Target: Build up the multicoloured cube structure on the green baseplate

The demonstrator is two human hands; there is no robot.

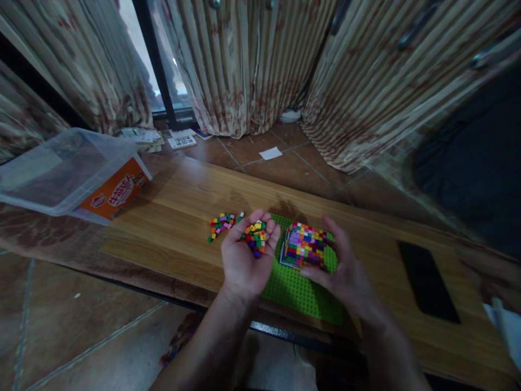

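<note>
My left hand point(247, 260) is turned palm up, its fingers curled around a small heap of toy bricks point(256, 236) in several colours. To its right, a block built of many small multicoloured bricks point(305, 244) stands on a green baseplate point(301, 290). My right hand point(344, 266) reaches around the right side of this block, thumb near its front and fingers behind. The fingertips are partly hidden by the block. More loose bricks point(222, 224) lie scattered on the wooden board just left of my left hand.
A clear plastic bin point(69, 174) with an orange label stands at the left end of the wooden board point(171, 217). A black phone-like slab point(427, 282) lies at the right. Beyond are striped curtains point(244, 65), papers point(183, 140) on the tiled floor and a dark shape at far right.
</note>
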